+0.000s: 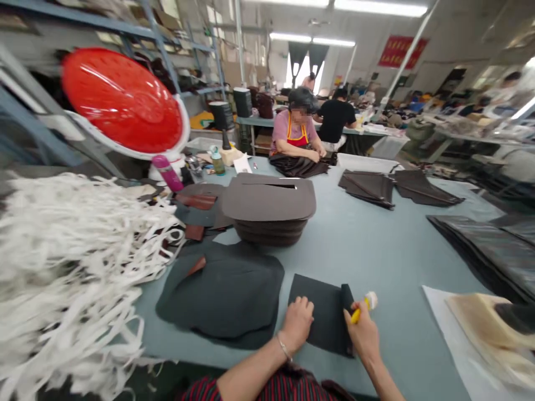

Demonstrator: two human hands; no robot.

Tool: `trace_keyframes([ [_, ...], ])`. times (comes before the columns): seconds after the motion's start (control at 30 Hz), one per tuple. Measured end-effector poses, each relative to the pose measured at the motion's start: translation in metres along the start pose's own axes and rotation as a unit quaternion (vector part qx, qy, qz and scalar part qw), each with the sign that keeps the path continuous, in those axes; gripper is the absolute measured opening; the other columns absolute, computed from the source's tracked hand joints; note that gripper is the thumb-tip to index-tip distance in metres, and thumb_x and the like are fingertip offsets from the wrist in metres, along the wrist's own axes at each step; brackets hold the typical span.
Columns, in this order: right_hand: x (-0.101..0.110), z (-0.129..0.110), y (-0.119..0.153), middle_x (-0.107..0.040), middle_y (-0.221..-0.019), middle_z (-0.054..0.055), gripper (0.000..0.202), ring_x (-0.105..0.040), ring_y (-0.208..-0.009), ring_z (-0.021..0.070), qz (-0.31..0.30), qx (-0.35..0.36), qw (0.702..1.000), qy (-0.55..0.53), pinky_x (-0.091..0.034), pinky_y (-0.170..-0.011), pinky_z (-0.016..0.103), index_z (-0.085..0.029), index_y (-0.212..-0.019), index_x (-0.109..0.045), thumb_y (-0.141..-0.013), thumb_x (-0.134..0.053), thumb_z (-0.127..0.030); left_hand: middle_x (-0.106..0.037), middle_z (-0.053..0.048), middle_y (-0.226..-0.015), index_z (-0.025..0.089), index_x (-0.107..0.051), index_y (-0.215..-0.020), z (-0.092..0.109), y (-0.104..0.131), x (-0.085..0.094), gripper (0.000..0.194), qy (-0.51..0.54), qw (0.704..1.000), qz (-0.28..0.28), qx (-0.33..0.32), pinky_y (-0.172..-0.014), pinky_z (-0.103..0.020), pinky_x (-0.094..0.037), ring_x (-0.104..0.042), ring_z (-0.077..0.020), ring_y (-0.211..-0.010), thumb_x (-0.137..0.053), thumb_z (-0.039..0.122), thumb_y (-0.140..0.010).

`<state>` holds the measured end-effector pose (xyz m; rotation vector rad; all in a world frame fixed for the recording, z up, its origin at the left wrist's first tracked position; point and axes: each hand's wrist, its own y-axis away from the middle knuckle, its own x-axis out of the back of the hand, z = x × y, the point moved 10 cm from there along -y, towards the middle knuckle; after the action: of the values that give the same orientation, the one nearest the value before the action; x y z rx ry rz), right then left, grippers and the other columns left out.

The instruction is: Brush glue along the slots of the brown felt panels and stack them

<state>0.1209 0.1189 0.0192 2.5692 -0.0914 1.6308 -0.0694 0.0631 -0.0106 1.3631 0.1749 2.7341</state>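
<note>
A dark rectangular piece (324, 312) lies on the blue-grey table in front of me, its right edge folded up. My left hand (298, 320) rests on the left part of this piece, fingers bent; whether it grips anything is hidden. In my right hand (363, 329), at the folded edge, is a yellow-handled tool (358, 313) with a whitish round end pointing away from me. To the left lie larger dark pieces (234, 292). Behind them stands a tall stack of brown pieces (270, 203), the top one with a slot.
White strips (79, 239) are heaped at the left, under a red fan-like disc (125, 100). Dark stacks (489, 250) and a white sheet (453, 340) lie at the right. Across the table a person (295, 131) handles dark pieces.
</note>
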Motion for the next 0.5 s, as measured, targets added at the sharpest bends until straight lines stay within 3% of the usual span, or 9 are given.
trace_keyframes([
  [0.07, 0.001, -0.031, 0.005, -0.061, -0.067, 0.001, 0.03, -0.06, -0.056, 0.0197, 0.002, 0.06, 0.994, -0.094, -0.039, -0.054, 0.027, -0.024, -0.086, -0.047, -0.079, -0.047, -0.053, -0.061, -0.008, -0.097, 0.02, -0.059, -0.092, -0.006, -0.004, 0.006, 0.015, 0.011, 1.0, -0.008, 0.016, -0.082, -0.036, -0.047, -0.057, -0.0226, -0.094, -0.047, 0.017, -0.082],
  [0.13, 0.001, -0.048, 0.004, -0.063, -0.066, 0.001, 0.038, -0.062, -0.056, 0.0209, -0.016, 0.076, 0.984, -0.158, -0.043, -0.055, 0.029, -0.024, -0.086, -0.048, -0.075, -0.047, -0.06, -0.062, -0.005, -0.094, 0.022, -0.058, -0.089, -0.02, -0.007, 0.024, 0.012, 0.028, 0.999, 0.005, 0.036, -0.076, -0.031, -0.047, -0.059, -0.0192, -0.086, -0.048, 0.021, -0.082],
  [0.23, 0.002, -0.063, -0.003, -0.065, -0.066, 0.001, 0.043, -0.063, -0.058, 0.0225, -0.022, 0.069, 0.981, -0.182, -0.046, -0.057, 0.03, -0.024, -0.086, -0.05, -0.068, -0.051, -0.064, -0.064, -0.004, -0.093, 0.023, -0.056, -0.097, -0.045, -0.004, 0.061, 0.021, 0.058, 0.996, 0.037, 0.065, -0.076, -0.029, -0.046, -0.06, -0.0167, -0.083, -0.037, 0.029, -0.089],
  [0.3, 0.0, -0.078, -0.003, -0.066, -0.069, 0.001, 0.042, -0.063, -0.06, 0.0223, -0.02, 0.076, 0.98, -0.185, -0.047, -0.058, 0.031, -0.025, -0.084, -0.05, -0.066, -0.052, -0.063, -0.065, -0.002, -0.086, 0.023, -0.055, -0.101, -0.053, 0.001, 0.074, 0.031, 0.08, 0.994, 0.038, 0.068, -0.075, -0.028, -0.045, -0.06, -0.0148, -0.078, -0.026, 0.028, -0.092],
  [0.4, -0.005, -0.097, 0.002, -0.065, -0.069, 0.002, 0.037, -0.061, -0.058, 0.0213, -0.011, 0.084, 0.978, -0.188, -0.046, -0.056, 0.03, -0.025, -0.081, -0.052, -0.069, -0.05, -0.061, -0.066, -0.001, -0.085, 0.024, -0.055, -0.106, -0.045, 0.009, 0.07, 0.031, 0.11, 0.992, 0.025, 0.048, -0.076, -0.026, -0.045, -0.06, -0.0143, -0.08, -0.03, 0.033, -0.092],
  [0.5, -0.006, -0.09, 0.004, -0.061, -0.066, 0.005, 0.035, -0.059, -0.057, 0.0242, 0.038, 0.066, 0.984, -0.161, -0.044, -0.054, 0.033, -0.025, -0.081, -0.054, -0.07, -0.047, -0.058, -0.063, -0.005, -0.106, 0.025, -0.054, -0.112, -0.024, 0.017, 0.044, 0.033, 0.14, 0.99, -0.001, 0.004, -0.088, -0.031, -0.044, -0.056, -0.0199, -0.102, -0.047, 0.04, -0.084],
])
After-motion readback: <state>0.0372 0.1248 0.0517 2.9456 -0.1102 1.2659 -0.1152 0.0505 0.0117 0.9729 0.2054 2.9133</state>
